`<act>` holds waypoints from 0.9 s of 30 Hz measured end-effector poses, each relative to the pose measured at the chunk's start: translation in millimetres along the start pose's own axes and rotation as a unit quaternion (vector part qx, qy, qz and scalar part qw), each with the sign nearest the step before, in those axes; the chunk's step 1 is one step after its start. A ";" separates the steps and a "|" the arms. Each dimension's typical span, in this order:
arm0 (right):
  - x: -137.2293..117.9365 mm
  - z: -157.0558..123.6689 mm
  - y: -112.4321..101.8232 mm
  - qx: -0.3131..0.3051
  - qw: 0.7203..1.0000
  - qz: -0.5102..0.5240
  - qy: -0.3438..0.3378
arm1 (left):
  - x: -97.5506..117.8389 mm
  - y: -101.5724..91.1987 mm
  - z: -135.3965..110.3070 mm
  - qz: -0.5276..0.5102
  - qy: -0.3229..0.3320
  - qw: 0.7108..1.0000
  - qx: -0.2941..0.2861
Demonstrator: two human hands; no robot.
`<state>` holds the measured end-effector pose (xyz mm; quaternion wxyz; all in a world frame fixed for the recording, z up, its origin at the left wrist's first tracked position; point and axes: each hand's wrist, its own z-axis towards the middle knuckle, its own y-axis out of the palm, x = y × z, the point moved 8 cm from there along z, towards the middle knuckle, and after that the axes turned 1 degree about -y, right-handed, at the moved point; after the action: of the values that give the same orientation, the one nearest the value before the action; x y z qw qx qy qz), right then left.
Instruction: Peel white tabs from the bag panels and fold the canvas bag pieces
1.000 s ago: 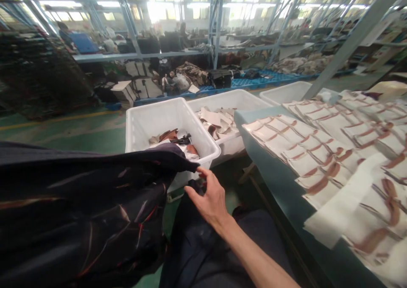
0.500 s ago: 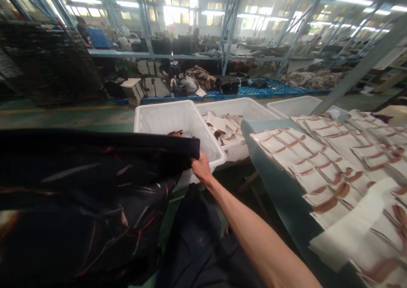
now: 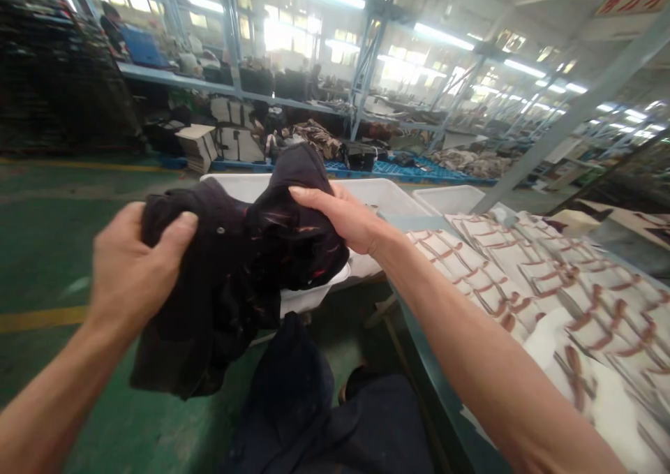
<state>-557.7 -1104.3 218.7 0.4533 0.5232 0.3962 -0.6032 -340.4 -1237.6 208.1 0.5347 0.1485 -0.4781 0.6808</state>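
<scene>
A black cloth item (image 3: pixel 214 278) with loose threads and a small metal stud is bunched between my two hands; whether it is a bag or a garment I cannot tell. My left hand (image 3: pixel 136 257) grips its left end, thumb on top. My right hand (image 3: pixel 340 212) is closed on its upper right part, the thumb pressed on the folded cloth. The lower left part hangs free above the floor. Behind the cloth stands a white plastic bin (image 3: pixel 314 296), mostly hidden.
To the right is a table with a blue-green cover (image 3: pixel 419 348), bearing rows of pale pieces with brown straps (image 3: pixel 534 264). Another white bin (image 3: pixel 450 198) stands farther back. A slanted grey post (image 3: pixel 570 104) rises beyond. Blue pallets (image 3: pixel 408 163) hold piled material. A person (image 3: pixel 111 27) is far left.
The black cloth, spread wide at the left before, is now gathered in front of me. My left hand has come into clear view gripping it. The view has turned slightly right.
</scene>
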 end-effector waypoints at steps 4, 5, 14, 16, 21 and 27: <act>10.5 -12.3 6.3 -0.044 0.998 -0.027 0.021 | 20.6 53.5 -11.7 -0.075 -0.014 0.988 -0.135; 12.9 -15.4 5.4 -0.048 0.998 -0.042 0.017 | 27.1 64.4 -15.7 -0.057 -0.003 0.984 -0.169; 10.8 -29.7 4.0 -0.030 0.989 -0.144 0.016 | 62.7 119.3 -28.4 -0.041 0.129 0.970 -0.204; 5.8 -32.6 -3.6 0.018 0.990 -0.141 -0.011 | 66.9 119.9 -24.5 -0.075 0.132 0.966 -0.209; -2.0 -43.1 -13.8 0.097 0.968 -0.185 -0.141 | 85.9 92.1 -7.5 -0.143 0.120 0.959 -0.212; 40.6 -54.7 -22.8 0.225 0.925 -0.260 -0.163 | 109.0 59.2 4.3 -0.120 0.114 0.971 -0.171</act>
<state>-566.5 -1051.3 171.1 0.2093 0.3850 0.2928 -0.8499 -435.1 -1175.5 258.9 0.6809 0.0319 -0.5020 0.5323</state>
